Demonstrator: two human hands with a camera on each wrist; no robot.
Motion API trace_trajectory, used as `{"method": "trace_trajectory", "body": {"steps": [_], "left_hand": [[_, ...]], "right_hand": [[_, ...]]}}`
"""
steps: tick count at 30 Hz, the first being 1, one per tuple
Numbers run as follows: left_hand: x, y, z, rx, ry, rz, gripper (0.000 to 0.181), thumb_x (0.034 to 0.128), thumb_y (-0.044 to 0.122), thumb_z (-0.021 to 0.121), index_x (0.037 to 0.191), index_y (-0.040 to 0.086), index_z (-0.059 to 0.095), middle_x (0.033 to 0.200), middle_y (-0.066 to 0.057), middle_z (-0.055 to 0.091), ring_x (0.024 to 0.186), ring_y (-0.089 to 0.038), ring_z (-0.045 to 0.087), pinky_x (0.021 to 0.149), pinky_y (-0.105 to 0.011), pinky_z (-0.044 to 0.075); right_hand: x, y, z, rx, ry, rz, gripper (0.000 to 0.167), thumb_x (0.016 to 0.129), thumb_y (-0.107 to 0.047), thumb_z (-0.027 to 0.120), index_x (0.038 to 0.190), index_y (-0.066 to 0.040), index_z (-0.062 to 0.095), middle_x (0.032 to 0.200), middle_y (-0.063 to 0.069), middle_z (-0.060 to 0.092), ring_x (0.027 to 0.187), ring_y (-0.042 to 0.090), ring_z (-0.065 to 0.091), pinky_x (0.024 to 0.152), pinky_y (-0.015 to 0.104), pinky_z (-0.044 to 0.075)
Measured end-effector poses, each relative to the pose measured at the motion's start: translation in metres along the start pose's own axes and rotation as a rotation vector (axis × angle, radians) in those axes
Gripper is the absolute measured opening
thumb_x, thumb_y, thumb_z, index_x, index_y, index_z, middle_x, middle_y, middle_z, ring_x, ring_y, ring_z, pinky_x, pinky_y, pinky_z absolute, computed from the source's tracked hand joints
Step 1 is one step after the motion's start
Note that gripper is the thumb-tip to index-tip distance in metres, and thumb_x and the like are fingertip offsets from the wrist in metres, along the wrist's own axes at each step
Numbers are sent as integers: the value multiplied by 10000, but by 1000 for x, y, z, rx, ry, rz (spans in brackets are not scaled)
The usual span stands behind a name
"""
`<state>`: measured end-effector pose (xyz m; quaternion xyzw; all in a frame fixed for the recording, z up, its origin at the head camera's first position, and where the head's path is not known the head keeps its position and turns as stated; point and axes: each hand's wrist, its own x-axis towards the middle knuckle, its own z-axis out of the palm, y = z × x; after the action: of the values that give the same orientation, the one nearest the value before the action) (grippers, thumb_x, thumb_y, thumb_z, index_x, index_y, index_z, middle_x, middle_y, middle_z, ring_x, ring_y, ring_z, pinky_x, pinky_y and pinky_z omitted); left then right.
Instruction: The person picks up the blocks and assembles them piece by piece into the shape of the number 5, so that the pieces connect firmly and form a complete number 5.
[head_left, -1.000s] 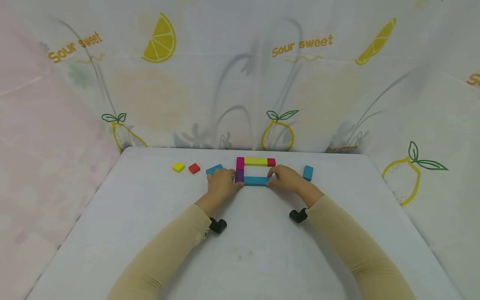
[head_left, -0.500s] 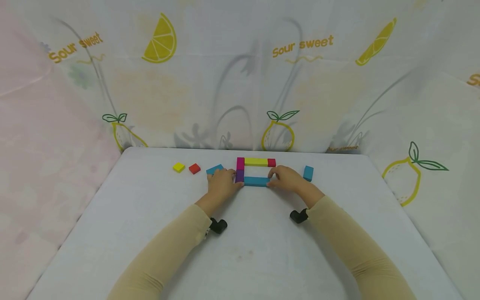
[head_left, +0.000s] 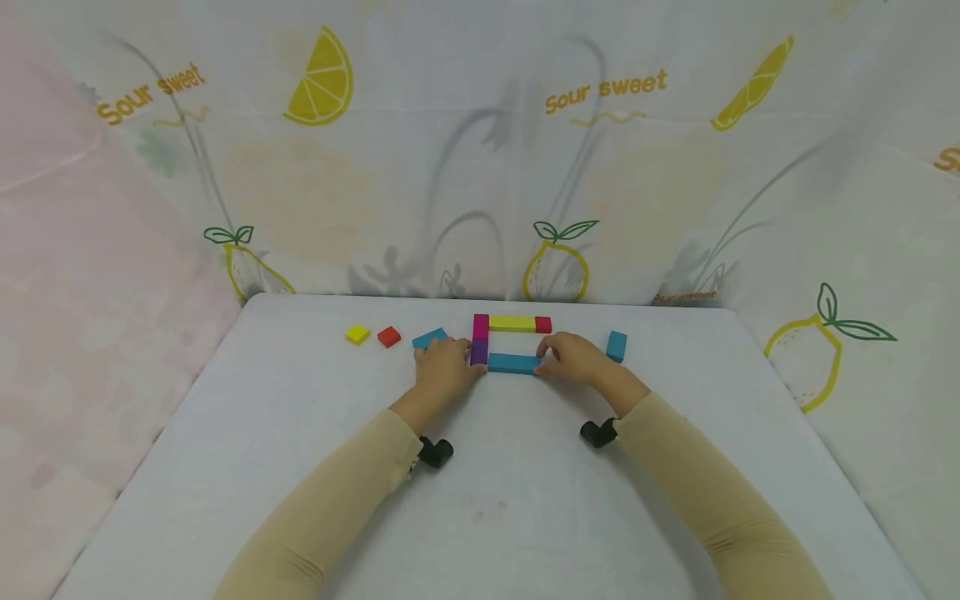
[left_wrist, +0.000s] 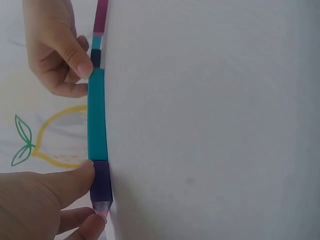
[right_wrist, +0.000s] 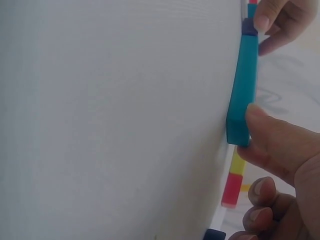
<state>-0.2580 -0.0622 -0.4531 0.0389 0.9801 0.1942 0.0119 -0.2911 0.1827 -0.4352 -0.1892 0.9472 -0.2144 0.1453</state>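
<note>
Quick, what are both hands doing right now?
Left hand: holding the purple block between thumb and fingers.
Right hand: pinching the end of the long blue block.

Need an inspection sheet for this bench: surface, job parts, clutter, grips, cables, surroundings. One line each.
Surface: white tabletop, faint marks near the middle.
Job parts: magenta block and purple block form the left side; yellow bar and red block the far side; long blue bar the near side. No block seen closing the right.
Clutter: loose yellow block, loose red block and partly hidden blue block at left; short blue block at right.
Grips: left grip holds the purple block; right grip pinches the long blue bar's right end.
Cables: nothing seen.
Surroundings: lemon-print cloth behind.
</note>
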Motion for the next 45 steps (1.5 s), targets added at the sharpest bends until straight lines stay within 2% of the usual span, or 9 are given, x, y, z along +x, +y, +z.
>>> {"method": "trace_trajectory", "body": {"steps": [12, 22, 37, 45], "left_hand": [[0, 0, 0, 11, 1, 0, 539, 900, 441, 734, 1335, 135, 647, 1021, -68, 663, 1023, -269, 531, 844, -463, 348], [-5, 3, -5, 15, -2, 7, 541, 906, 430, 731, 1370, 169, 633, 1217, -120, 670, 1048, -299, 537, 842, -464, 349], [-5, 3, -6, 28, -16, 8, 528, 918, 439, 713, 1380, 198, 629, 1213, -121, 665, 1045, -289, 526, 853, -466, 343], [-5, 2, -7, 39, -16, 13, 519, 920, 442, 708, 1380, 214, 630, 1201, -109, 674, 998, -270, 519, 840, -457, 341]], "right_hand": [[-2, -3, 0, 12, -11, 8, 307, 913, -294, 748, 1143, -103, 681, 960, 58, 586, 930, 240, 531, 815, 372, 466], [0, -1, 2, -11, -8, -5, 288, 897, -306, 763, 1095, -110, 690, 845, 45, 556, 835, 212, 523, 723, 336, 439], [-2, -2, 2, -12, -13, 12, 289, 902, -319, 756, 1090, -113, 683, 839, 53, 556, 795, 202, 525, 710, 336, 450], [-4, -3, 1, -13, -3, -14, 303, 902, -310, 756, 1096, -88, 686, 813, 53, 543, 778, 202, 512, 719, 341, 440]]}}
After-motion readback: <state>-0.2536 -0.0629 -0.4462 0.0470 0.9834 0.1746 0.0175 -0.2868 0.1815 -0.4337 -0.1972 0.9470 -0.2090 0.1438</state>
